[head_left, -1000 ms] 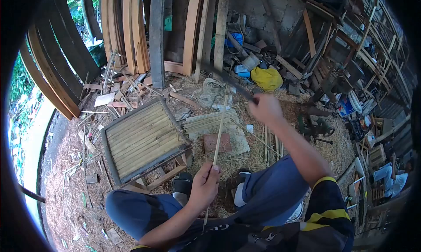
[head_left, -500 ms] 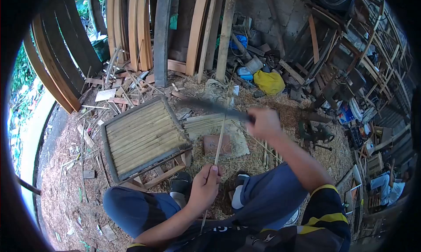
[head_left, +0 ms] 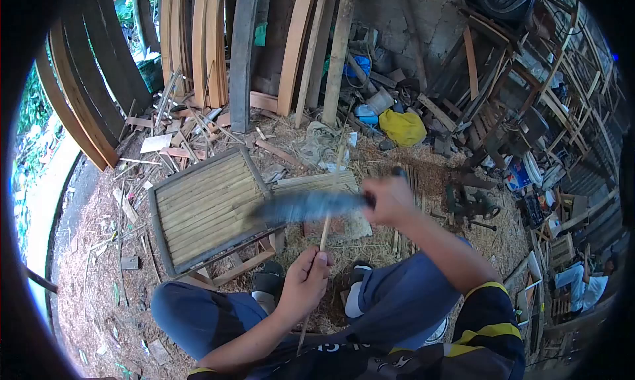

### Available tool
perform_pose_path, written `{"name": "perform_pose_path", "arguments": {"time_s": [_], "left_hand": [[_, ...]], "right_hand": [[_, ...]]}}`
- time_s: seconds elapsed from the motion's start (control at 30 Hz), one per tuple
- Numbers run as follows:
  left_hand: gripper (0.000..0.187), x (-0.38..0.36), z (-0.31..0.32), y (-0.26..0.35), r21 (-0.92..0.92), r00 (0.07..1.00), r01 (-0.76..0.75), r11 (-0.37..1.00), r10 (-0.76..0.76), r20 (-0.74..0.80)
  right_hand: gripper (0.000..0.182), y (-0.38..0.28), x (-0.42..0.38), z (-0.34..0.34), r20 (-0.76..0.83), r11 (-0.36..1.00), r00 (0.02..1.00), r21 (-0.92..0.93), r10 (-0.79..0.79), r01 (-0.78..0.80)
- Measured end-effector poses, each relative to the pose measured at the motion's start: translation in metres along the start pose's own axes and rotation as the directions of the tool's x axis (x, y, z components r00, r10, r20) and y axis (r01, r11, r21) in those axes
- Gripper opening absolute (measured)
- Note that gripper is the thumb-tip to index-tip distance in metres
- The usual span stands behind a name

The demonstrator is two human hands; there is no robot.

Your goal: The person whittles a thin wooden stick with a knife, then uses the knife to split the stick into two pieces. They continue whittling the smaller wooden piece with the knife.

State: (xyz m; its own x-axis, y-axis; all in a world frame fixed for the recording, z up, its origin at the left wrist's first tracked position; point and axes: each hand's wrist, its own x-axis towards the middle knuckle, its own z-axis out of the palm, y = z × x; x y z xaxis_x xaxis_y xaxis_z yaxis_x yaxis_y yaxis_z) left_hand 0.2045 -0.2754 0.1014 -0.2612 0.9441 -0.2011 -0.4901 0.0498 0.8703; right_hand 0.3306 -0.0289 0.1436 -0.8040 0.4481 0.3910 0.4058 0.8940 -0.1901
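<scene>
My left hand (head_left: 305, 281) is closed around the lower part of a long thin bamboo strip (head_left: 339, 158), which slants up and away from me, its tail reaching back toward my lap. In my right hand (head_left: 390, 203) is the dark handle of a machete. Its wide blade (head_left: 301, 207), smeared by motion, points left and crosses the strip above my left fist. Below the blade, a reddish-brown block (head_left: 313, 229) on the ground is partly covered. More thin strips (head_left: 311, 181) lie in a bundle just beyond.
A framed bamboo-slat panel (head_left: 205, 201) stands on wooden legs at my left. Planks (head_left: 301, 56) lean along the back, near a yellow bag (head_left: 402, 127). A metal vise (head_left: 471, 203) sits at right; shavings cover the ground. Another person (head_left: 585, 284) sits far right.
The machete has swung down along the bamboo strip toward my left hand, and my right hand has dropped a little. My left hand keeps its grip almost in place.
</scene>
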Motion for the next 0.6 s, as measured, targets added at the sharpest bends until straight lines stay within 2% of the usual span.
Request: {"name": "perform_pose_path", "arguments": {"time_s": [0.07,0.13,0.23,0.33,0.43,0.47,0.57,0.6], "left_hand": [[0.022,-0.002,0.0,-0.001,-0.008,1.0,0.002,1.0,-0.002,0.0],[0.022,-0.003,0.003,-0.002,-0.02,1.0,0.008,1.0,-0.008,0.0],[0.022,-0.008,0.008,0.002,-0.009,1.0,0.01,1.0,-0.01,0.007],[0.021,-0.005,0.007,0.005,-0.022,1.0,0.014,1.0,-0.014,-0.015],[0.021,-0.007,0.006,0.007,-0.008,1.0,-0.013,1.0,0.013,-0.021],[0.021,-0.007,0.007,0.006,-0.002,0.999,-0.019,1.0,0.019,-0.046],[0.021,-0.004,0.008,0.001,0.041,0.993,-0.062,0.997,0.066,-0.098],[0.021,-0.002,0.006,-0.004,0.069,0.989,-0.093,0.993,0.1,-0.106]], "right_hand": [[0.027,0.025,0.013,0.0,-0.089,0.985,0.981,0.025,0.174,-0.173],[0.026,0.04,0.023,-0.007,-0.176,0.938,0.921,0.058,0.347,-0.342],[0.025,0.025,0.011,-0.009,-0.158,0.931,0.926,0.185,0.343,-0.314],[0.017,-0.003,-0.005,-0.01,-0.094,0.97,0.979,0.184,0.179,-0.159],[0.026,-0.018,-0.011,-0.002,-0.09,0.99,0.995,0.128,-0.049,0.061],[0.028,-0.016,-0.015,0.006,-0.009,0.989,0.995,0.109,-0.101,0.102],[0.029,-0.027,-0.019,0.012,0.117,0.968,0.962,0.08,-0.247,0.239],[0.031,-0.024,-0.016,0.015,0.113,0.975,0.968,0.053,-0.223,0.218]]}}
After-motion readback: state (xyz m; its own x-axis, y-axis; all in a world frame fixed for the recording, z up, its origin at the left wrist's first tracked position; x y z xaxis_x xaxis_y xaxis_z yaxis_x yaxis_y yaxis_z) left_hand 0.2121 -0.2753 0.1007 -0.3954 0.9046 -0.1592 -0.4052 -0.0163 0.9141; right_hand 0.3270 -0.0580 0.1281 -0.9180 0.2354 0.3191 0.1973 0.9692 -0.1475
